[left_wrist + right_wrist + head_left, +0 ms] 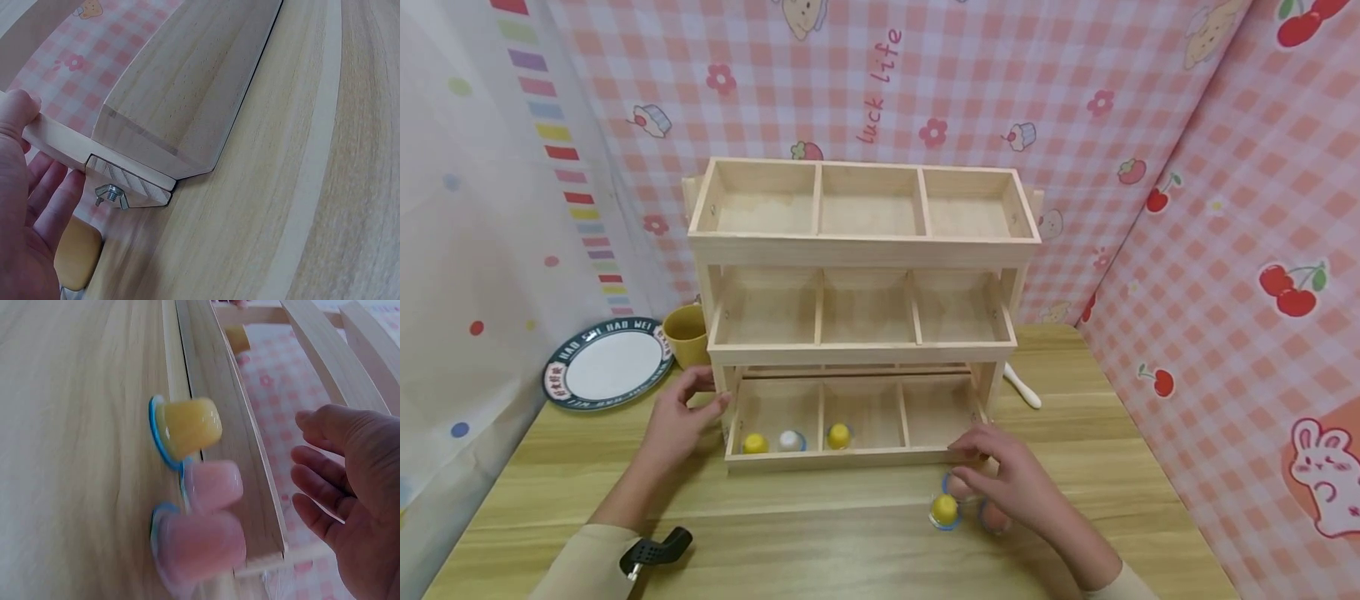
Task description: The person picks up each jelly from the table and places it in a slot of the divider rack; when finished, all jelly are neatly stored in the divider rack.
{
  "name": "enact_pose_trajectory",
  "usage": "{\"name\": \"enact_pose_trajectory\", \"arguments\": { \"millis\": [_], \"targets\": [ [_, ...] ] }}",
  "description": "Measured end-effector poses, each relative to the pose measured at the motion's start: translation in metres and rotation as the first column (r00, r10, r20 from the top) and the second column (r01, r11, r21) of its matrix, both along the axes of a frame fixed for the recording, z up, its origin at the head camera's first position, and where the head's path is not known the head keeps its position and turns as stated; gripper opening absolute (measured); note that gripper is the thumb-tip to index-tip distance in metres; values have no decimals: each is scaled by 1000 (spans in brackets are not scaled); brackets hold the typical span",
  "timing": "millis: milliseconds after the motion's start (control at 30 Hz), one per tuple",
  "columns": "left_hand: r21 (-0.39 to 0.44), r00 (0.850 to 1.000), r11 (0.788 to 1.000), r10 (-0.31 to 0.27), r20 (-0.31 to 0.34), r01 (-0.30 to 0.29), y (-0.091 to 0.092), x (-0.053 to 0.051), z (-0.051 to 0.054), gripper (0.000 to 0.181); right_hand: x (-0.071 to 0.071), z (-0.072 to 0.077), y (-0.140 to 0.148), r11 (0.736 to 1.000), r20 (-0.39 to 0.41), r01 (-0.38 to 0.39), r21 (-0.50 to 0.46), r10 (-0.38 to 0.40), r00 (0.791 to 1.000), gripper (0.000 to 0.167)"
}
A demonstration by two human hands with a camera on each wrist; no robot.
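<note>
A three-tier wooden shelf (pixel 865 254) stands on the table, each tier split into three compartments. My left hand (pixel 683 417) holds its left upright near the bottom tier, thumb on one side and fingers on the other; a wing nut (pixel 112 195) shows just below. My right hand (pixel 1011 479) is by the bottom tier's right front corner, fingers loosely bent and holding nothing. Below it on the table are a yellow jelly cup (pixel 945 510) and two pink jelly cups (pixel 215 484), partly hidden in the head view. The bottom left compartment contains a yellow cup (pixel 755 443) and a white cup (pixel 791 441); the bottom middle one has another yellow cup (pixel 838 436).
Left of the shelf lie a green-rimmed plate (pixel 567 392) and a yellow mug (pixel 687 335). A white-handled utensil (pixel 1024 388), partly hidden, rests behind the shelf's right side. Checkered cloth walls (pixel 985 75) border the table at the back and right.
</note>
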State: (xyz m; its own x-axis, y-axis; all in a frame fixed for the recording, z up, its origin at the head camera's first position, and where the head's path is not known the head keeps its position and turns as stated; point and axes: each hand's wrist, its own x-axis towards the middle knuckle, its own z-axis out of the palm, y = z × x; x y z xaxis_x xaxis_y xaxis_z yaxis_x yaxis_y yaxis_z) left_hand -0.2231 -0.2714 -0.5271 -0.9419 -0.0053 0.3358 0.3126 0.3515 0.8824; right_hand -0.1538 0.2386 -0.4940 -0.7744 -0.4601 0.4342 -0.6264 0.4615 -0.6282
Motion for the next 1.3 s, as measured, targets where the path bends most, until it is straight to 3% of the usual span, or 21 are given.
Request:
{"name": "enact_pose_trajectory", "arguments": {
  "millis": [200, 367, 600, 833, 967, 1133, 1300],
  "targets": [
    [4, 1000, 1000, -2, 8, 2, 1, 1, 2, 37, 14, -6, 21, 1000, 51, 19, 19, -20, 998, 30],
    [-1, 1000, 1000, 3, 16, -3, 1, 2, 2, 38, 22, -11, 36, 996, 129, -27, 84, 16, 992, 27],
    [5, 1000, 1000, 2, 25, -2, 2, 3, 4, 39, 27, -19, 46, 986, 241, -72, 147, 35, 970, 36],
    [15, 1000, 1000, 0, 16, 0, 3, 3, 3, 36, 26, -24, 51, 975, 348, -122, 185, 51, 936, 29],
    [16, 1000, 1000, 4, 10, -4, 3, 2, 2, 35, 24, -27, 52, 973, 349, -129, 194, 55, 936, 26],
    [19, 1000, 1000, 13, 5, -13, 2, 1, 1, 35, 24, -26, 53, 975, 298, -126, 183, 67, 952, 25],
    [16, 1000, 1000, 2, -9, -2, 2, 2, -1, 36, 24, -15, 52, 987, 238, -140, 78, 118, 964, 28]
  ]
}}
